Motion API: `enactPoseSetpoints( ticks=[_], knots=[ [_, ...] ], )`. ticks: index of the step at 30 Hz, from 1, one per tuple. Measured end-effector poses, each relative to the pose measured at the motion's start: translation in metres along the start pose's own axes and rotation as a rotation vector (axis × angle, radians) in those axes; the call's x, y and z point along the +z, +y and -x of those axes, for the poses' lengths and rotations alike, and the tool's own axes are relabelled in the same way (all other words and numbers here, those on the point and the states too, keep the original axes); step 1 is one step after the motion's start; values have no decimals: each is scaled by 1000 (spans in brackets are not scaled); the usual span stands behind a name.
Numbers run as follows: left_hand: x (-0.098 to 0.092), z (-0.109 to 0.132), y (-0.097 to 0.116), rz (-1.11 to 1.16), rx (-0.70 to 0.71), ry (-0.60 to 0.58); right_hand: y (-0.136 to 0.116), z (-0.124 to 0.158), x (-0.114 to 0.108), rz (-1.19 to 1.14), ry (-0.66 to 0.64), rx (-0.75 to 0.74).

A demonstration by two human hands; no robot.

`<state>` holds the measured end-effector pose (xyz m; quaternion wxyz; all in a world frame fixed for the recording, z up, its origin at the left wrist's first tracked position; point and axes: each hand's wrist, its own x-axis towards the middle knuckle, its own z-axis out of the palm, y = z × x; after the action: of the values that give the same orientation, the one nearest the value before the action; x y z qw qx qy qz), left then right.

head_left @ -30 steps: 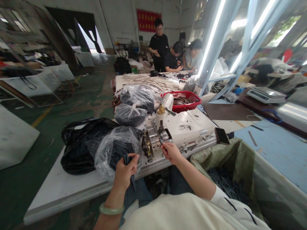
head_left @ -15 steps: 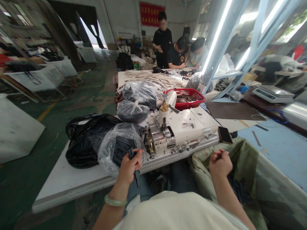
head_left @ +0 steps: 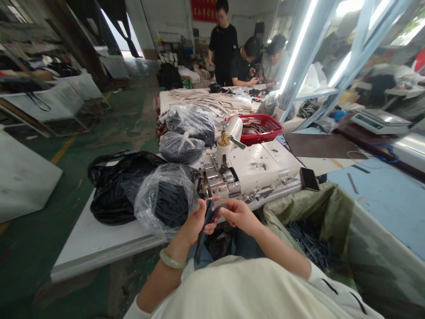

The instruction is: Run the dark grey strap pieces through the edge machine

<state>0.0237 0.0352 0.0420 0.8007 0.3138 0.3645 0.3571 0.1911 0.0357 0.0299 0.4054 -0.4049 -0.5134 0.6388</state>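
My left hand (head_left: 195, 223) is closed around a few dark blue-grey strips (head_left: 208, 212) that hang down below it. My right hand (head_left: 237, 215) has its thumb and fingers pinched on the upper part of these strips, touching the left hand's fingers. Both hands are over the table's front edge, in front of a white machine (head_left: 262, 170) with a metal head and a brass fitting. Left of the hands, a clear plastic bag (head_left: 142, 201) lies open, full of similar dark strips. An open sack (head_left: 345, 212) at my right holds more strips.
A black bag (head_left: 109, 204) lies on the white table (head_left: 76, 248) at left. Behind stand tied clear bags (head_left: 182, 148) and a red basket (head_left: 279, 133). A phone (head_left: 309, 179) rests at the machine's right corner. Several people (head_left: 224, 48) are at the far table end.
My right hand has moved left from above the sack to the strips in my left hand. My left hand has shifted right, toward the middle. The view has tilted slightly downward.
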Motion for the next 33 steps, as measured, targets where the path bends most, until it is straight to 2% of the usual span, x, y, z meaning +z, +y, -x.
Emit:
enactPoseSetpoints(
  ticks=[2,5,8,10,15,19,23,27,33],
  knots=[
    [0,4,-1,-27,19,35,-4,-7,11,2,-27,4],
    [-5,10,2,-77,20,54,0,-11,17,-149,39,-18],
    [-13,15,9,-122,-29,39,1,-13,8,-328,161,-118],
    [-18,18,14,-120,-51,28,-4,-13,-3,-414,187,-174],
    [-14,19,20,-95,12,44,-13,-8,-20,-462,161,-206],
    [1,14,20,-99,93,109,-8,-6,-20,-461,121,-217],
    [8,12,21,-185,198,186,-4,-4,-21,-461,53,-184],
    [8,17,25,-250,266,217,-6,0,-24,-469,39,-145],
    [0,20,26,-276,288,192,-4,6,-34,-504,60,-134]
  ],
)
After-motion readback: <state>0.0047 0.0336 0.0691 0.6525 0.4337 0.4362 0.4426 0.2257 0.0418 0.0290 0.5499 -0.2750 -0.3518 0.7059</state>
